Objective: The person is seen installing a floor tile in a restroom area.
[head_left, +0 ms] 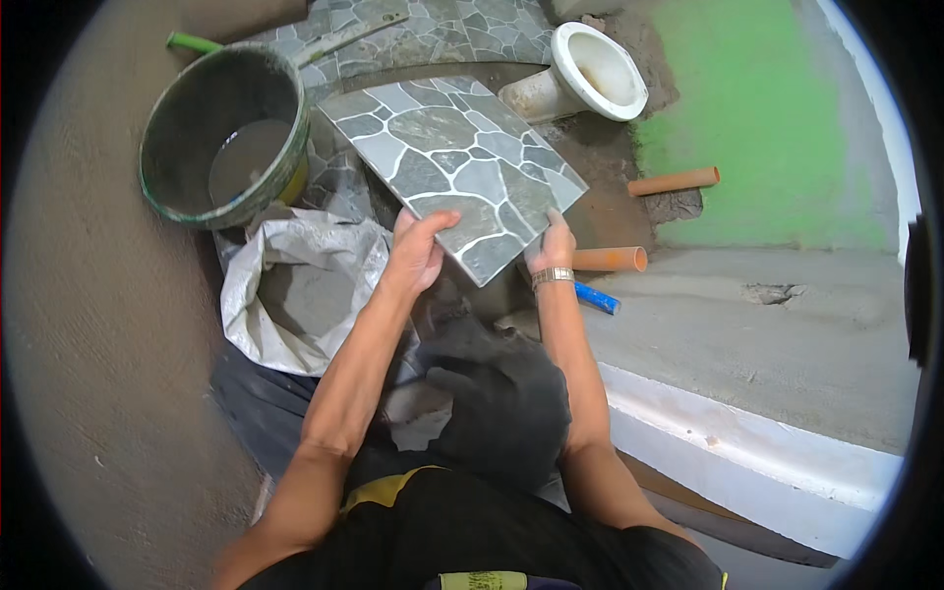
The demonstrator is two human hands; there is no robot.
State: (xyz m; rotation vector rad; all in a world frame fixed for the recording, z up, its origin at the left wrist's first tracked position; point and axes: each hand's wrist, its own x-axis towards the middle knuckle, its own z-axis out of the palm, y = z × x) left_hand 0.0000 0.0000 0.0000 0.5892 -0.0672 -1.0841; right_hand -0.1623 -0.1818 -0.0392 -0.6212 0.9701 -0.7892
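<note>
Between my two hands is a square floor tile (472,172) with a grey stone pattern and white joint lines, held up and tilted. My left hand (421,246) grips its near left edge, the thumb lying on the patterned face. On the near right edge, my right hand (553,244) is closed, with a metal watch band at the wrist. The fingers of both hands are partly hidden beneath the tile. Below my left hand, an open white sack (246,310) holds grey powder.
A bucket (157,187) with grey mix stands at the left. Laid stone-pattern tiles (462,34) cover the far floor. A white squat toilet pan (639,103) sits at the far right. Orange pipes (678,183) (610,259) and a blue pipe (597,298) stick out near the right wall.
</note>
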